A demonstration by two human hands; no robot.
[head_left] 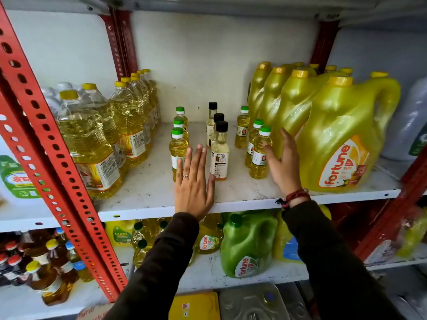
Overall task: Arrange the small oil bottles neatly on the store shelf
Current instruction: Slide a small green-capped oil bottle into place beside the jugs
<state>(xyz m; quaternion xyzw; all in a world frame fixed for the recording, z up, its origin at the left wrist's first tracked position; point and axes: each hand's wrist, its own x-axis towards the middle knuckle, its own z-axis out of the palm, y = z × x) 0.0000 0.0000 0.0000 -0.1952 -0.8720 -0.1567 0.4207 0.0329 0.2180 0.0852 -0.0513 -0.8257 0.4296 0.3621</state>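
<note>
Head cam: small oil bottles (219,144) stand in 3 tidy rows mid shelf (147,192), nearly done. Left hand (193,183) flat, released; right hand (282,162) released beside right row, w/ maybe final nudges left.

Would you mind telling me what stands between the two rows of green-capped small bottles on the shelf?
In the head view, three black-capped bottles stand in a row between the left green-capped row and the right green-capped row; bare shelf either side.

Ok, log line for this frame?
left hand: open, flat between small bottles | right hand: open, beside green-capped bottle | black-capped bottles: upright row
</note>
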